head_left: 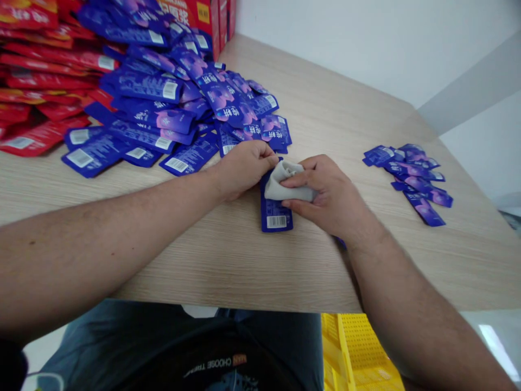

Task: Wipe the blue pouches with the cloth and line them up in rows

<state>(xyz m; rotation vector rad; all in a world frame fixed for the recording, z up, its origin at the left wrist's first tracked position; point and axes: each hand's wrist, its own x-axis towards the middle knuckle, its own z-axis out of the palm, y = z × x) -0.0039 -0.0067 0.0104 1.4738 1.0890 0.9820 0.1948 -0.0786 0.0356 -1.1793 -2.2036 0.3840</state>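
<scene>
Head view: a person's right hand [328,193] closes its grip over a grey cloth [287,182] pressed on a blue sachet [276,214], whose long axis runs 12 to 6 o'clock on the desk [325,108]. The left hand [244,169] pinches the sachet's top end; its barcode end lies free at 6 o'clock.

The person wears a black T-shirt [203,364] with white lettering [209,365] above grey-blue trousers [77,347], and 2 bare forearms [101,244] show.
</scene>
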